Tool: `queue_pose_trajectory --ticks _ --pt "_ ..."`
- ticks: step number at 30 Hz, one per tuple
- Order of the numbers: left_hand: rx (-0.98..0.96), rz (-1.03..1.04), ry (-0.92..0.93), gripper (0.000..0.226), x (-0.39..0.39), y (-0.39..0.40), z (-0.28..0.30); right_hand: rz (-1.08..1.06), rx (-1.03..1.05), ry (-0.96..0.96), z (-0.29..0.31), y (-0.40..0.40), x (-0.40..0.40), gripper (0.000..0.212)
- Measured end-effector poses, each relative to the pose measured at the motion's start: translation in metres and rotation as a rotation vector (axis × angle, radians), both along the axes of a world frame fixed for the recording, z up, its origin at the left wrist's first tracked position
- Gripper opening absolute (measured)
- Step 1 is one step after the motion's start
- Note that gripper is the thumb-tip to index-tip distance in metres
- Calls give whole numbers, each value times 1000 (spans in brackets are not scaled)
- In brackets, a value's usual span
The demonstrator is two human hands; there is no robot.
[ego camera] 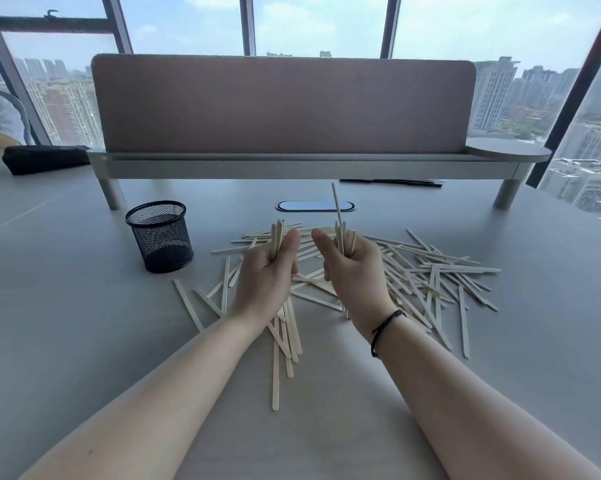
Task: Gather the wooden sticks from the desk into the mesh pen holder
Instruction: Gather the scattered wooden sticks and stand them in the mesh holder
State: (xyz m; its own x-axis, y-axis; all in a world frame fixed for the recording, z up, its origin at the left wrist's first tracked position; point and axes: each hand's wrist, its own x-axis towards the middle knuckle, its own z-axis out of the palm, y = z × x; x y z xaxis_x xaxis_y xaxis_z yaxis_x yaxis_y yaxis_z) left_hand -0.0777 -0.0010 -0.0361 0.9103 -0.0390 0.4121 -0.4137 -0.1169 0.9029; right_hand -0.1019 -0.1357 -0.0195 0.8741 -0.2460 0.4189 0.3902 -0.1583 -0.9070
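Both fists are clenched on sticks: the left hand [269, 271] grips a bundle, the right hand [352, 268] a few, one poking high. Loose wooden sticks [430, 275] lie scattered beneath and rightward; the mesh pen holder [159, 237] stands upright just left, bare desk [67, 323] around it.

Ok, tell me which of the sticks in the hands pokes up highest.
The single wooden stick in the right hand: it rises well above that hand's bundle, its tip reaching toward the shelf, while the left hand holds sticks of roughly even height.
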Motion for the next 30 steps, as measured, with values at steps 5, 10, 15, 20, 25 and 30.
queue_pose_trajectory --ticks 5,10,15,20,25,30 --pt "-8 -8 0 60 0 1 0 28 30 -36 6 1 -1 64" --pt "-8 14 9 58 -2 -1 1 33 44 -23 10 0 -1 63" --pt "-28 21 26 61 -4 -2 3 32 70 -14 11 -2 -1 61" --pt "-99 -7 121 58 -2 -1 5 63 59 48 12 2 -2 67" --pt "-164 -83 164 70 -4 6 24 48 169 113 20 -1 -4 60" --pt "-259 -31 158 74 8 36 49 155 158 39 32 0 -10 66"
